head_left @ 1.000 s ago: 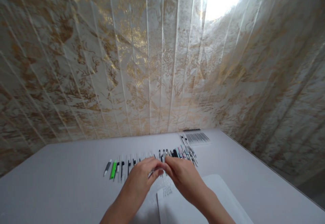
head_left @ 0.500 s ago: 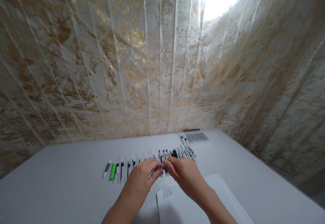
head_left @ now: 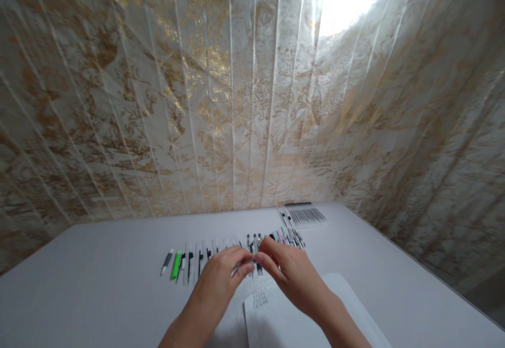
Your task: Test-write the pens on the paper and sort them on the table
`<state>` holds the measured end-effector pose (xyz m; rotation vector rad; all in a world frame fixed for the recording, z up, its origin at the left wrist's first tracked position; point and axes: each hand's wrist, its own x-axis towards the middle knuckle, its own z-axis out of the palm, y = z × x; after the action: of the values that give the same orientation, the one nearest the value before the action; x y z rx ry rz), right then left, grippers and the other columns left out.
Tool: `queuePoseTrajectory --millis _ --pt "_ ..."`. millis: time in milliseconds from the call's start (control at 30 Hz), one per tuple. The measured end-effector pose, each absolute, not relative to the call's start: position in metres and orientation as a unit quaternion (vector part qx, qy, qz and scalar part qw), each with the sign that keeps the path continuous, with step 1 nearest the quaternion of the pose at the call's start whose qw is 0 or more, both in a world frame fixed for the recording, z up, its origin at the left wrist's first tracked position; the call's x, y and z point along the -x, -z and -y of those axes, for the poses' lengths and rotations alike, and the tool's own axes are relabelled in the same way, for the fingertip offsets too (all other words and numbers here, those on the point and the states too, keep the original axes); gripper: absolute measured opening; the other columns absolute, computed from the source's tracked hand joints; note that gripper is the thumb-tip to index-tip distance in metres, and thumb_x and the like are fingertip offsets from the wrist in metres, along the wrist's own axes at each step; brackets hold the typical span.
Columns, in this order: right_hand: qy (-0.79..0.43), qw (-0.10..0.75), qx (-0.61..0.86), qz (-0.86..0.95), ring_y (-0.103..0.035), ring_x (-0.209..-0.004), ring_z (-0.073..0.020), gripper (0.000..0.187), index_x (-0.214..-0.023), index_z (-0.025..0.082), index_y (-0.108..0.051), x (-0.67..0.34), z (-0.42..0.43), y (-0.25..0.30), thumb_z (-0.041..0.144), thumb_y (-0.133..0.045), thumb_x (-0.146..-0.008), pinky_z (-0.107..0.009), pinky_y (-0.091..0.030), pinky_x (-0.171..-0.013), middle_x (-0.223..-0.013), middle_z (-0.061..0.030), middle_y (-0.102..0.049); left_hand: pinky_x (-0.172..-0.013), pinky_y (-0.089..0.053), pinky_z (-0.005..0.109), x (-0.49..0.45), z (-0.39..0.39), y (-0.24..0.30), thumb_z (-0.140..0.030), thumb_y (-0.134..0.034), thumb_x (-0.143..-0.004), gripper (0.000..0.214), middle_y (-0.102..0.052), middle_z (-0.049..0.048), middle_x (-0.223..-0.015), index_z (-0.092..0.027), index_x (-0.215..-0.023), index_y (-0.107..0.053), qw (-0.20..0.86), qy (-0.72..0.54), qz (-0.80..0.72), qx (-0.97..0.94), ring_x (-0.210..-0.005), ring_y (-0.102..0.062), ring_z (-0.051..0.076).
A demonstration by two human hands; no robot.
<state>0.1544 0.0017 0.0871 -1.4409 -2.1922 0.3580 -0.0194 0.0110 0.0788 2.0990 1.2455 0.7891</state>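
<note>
A row of several pens [head_left: 197, 257] lies side by side on the white table [head_left: 98, 295], with a green marker [head_left: 175, 265] near its left end. My left hand [head_left: 221, 279] and my right hand [head_left: 292, 271] meet over the middle of the row, fingertips pinched together on a thin pen [head_left: 241, 268] held between them. Both hands hover just in front of a white notepad [head_left: 276, 311] with faint writing on its near corner.
A flat pack of thin dark refills [head_left: 305, 214] lies at the table's back right. A gold-patterned white curtain [head_left: 236, 100] hangs close behind the table and wraps round its right side. The table's right edge [head_left: 414, 264] runs diagonally.
My right hand has shifted slightly forward over the pen row while my left hand stayed put. The view has tilted a little.
</note>
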Motion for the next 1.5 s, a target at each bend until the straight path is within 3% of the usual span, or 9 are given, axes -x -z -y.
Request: queuePoseTrajectory --millis 100,300,433,567,767,933,1200,1367,1500 --pt "-0.123 0.245 0.513 0.813 -0.056 -0.063 -0.0143 0.021 -0.082 0.021 -0.053 -0.153 -0.002 -0.085 0.031 -0.043 -0.097 -0.021 -0.032 -0.057 -0.073 -0.0001 -0.065 -0.078 -0.043 0.028 0.019 -0.011 -0.078 -0.023 -0.054 -0.085 0.017 -0.071 0.0037 -0.09 -0.02 -0.086 -0.07 0.276 -0.288 -0.468 -0.788 -0.085 -0.063 0.02" --pt "-0.154 0.223 0.549 0.791 -0.054 -0.055 -0.0141 0.04 -0.068 0.021 -0.051 -0.154 -0.004 -0.084 0.036 -0.034 -0.1 -0.022 -0.031 -0.056 -0.058 0.0014 -0.058 -0.077 -0.043 0.028 0.018 -0.011 -0.078 -0.02 -0.054 -0.085 0.016 -0.07 0.0045 -0.089 -0.018 -0.086 -0.07 0.26 -0.287 -0.474 -0.791 -0.085 -0.064 0.021" --pt "-0.157 0.259 0.503 0.809 -0.055 -0.065 -0.0143 0.015 -0.082 0.022 -0.05 -0.159 -0.001 -0.089 0.028 -0.045 -0.095 -0.021 -0.034 -0.06 -0.072 0.0016 -0.061 -0.077 -0.044 0.027 0.019 -0.011 -0.08 -0.021 -0.055 -0.085 0.015 -0.071 0.0037 -0.089 -0.02 -0.088 -0.07 0.258 -0.288 -0.478 -0.789 -0.085 -0.064 0.02" --pt "-0.153 0.242 0.496 0.82 -0.052 -0.063 -0.0142 0.016 -0.079 0.022 -0.046 -0.156 0.0 -0.086 0.018 -0.041 -0.094 -0.021 -0.032 -0.058 -0.071 0.002 -0.058 -0.077 -0.044 0.028 0.02 -0.011 -0.078 -0.017 -0.057 -0.083 0.014 -0.071 0.0032 -0.087 -0.02 -0.085 -0.071 0.238 -0.284 -0.485 -0.792 -0.084 -0.064 0.02" --pt "-0.168 0.234 0.505 0.814 -0.055 -0.07 -0.0155 0.014 -0.082 0.022 -0.047 -0.155 -0.002 -0.084 0.023 -0.042 -0.095 -0.023 -0.034 -0.063 -0.077 0.0003 -0.059 -0.076 -0.043 0.026 0.019 -0.013 -0.076 -0.019 -0.057 -0.085 0.014 -0.07 0.0017 -0.086 -0.02 -0.087 -0.071 0.243 -0.281 -0.475 -0.797 -0.084 -0.064 0.018" --pt "-0.224 0.256 0.5 0.797 -0.05 -0.063 -0.0136 0.024 -0.076 0.021 -0.046 -0.153 -0.004 -0.083 0.03 -0.039 -0.097 -0.022 -0.031 -0.06 -0.068 0.0027 -0.053 -0.078 -0.043 0.027 0.019 -0.011 -0.077 -0.019 -0.055 -0.085 0.016 -0.07 0.0023 -0.088 -0.02 -0.088 -0.071 0.246 -0.288 -0.469 -0.798 -0.086 -0.064 0.019" --pt "-0.376 0.349 0.439 0.737 -0.041 -0.056 -0.0108 0.037 -0.07 0.021 -0.044 -0.163 -0.01 -0.086 0.044 -0.034 -0.097 -0.021 -0.031 -0.054 -0.061 0.0051 -0.042 -0.068 -0.044 0.024 0.018 -0.009 -0.08 -0.032 -0.055 -0.086 0.019 -0.071 -0.0001 -0.078 -0.02 -0.086 -0.069 0.304 -0.389 -0.472 -0.73 -0.073 -0.064 0.017" --pt "-0.382 0.261 0.424 0.779 -0.042 -0.056 -0.0098 0.013 -0.078 0.019 -0.061 -0.155 -0.005 -0.091 0.031 -0.063 -0.081 -0.02 -0.03 -0.053 -0.061 0.0057 -0.048 -0.073 -0.047 0.024 0.011 -0.004 -0.082 -0.047 -0.051 -0.089 0.031 -0.067 -0.0007 -0.074 -0.019 -0.086 -0.064 0.362 -0.51 -0.444 -0.642 -0.076 -0.065 0.017" --pt "-0.423 0.278 0.427 0.749 -0.039 -0.05 -0.0082 0.023 -0.06 0.016 -0.059 -0.144 0.0 -0.078 0.027 -0.061 -0.08 -0.02 -0.029 -0.048 -0.052 0.0057 -0.045 -0.075 -0.05 0.026 -0.002 -0.002 -0.077 -0.048 -0.047 -0.091 0.036 -0.068 0.0022 -0.086 -0.018 -0.105 -0.062 0.4 -0.519 -0.411 -0.634 -0.08 -0.066 0.018"
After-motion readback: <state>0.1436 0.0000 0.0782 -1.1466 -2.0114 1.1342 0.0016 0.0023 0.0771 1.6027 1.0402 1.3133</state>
